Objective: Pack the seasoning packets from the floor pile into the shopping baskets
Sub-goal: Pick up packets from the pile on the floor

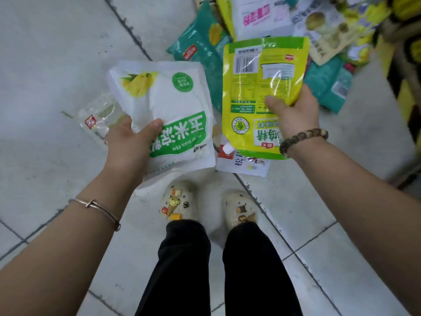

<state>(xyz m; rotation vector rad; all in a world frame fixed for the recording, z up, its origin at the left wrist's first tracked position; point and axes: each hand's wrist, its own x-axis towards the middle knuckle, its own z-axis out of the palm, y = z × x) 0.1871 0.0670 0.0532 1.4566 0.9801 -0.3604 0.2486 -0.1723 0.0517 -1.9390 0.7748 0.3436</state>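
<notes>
Left hand [129, 139] pinches white corn-starch pouch [166, 103] near one corner. Right hand [296, 114] grips yellow-green pouch [257, 87] by its side. Both look soft, glossy, probably slippery: fingers beneath, thumb on top.

Pale tiled floor [57, 53], dark grout lines.
Strewn top right with a pile of packets [319, 26]: teal bags [198, 42] at its edge, white spouted pouch [239, 166] just ahead of two cream clogs [180, 199].

Left hand [129, 142] grips white cornstarch packet [168, 110]; right hand [296, 112] grips yellow seasoning packet [257, 92]. Packet pile [284, 26] on tiled floor [57, 53].
</notes>
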